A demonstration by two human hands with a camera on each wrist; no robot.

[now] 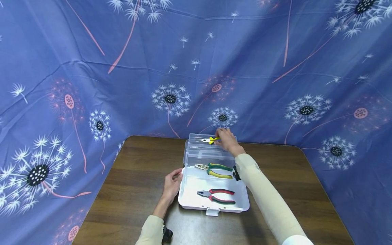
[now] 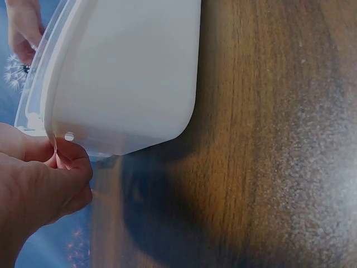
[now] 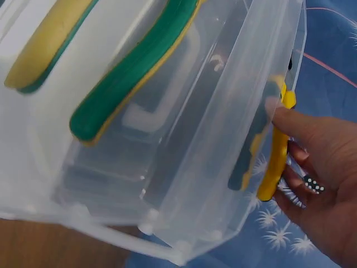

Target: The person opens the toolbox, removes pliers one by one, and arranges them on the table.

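A white plastic toolbox point(image 1: 190, 192) stands with its clear lid point(image 1: 199, 149) folded back. At its left rim, my left hand point(image 1: 172, 185) pinches the edge between thumb and fingers, as the left wrist view shows up close. My right hand point(image 1: 227, 140) is over the far end of the lid and holds yellow-and-black pliers point(image 1: 212, 139) by the handles; their slim nose points left. In the right wrist view, one yellow handle point(image 3: 274, 164) lies against the fingers. Green-and-yellow pliers point(image 1: 219, 166) lie farther back in the box, and red-and-black pliers point(image 1: 225, 191) lie nearer the front.
The toolbox stands on a brown wooden table point(image 1: 144, 163), close to its back edge. A blue cloth with dandelion prints point(image 1: 196, 68) hangs behind and at both sides. A white latch point(image 1: 212, 211) sticks out at the box's front.
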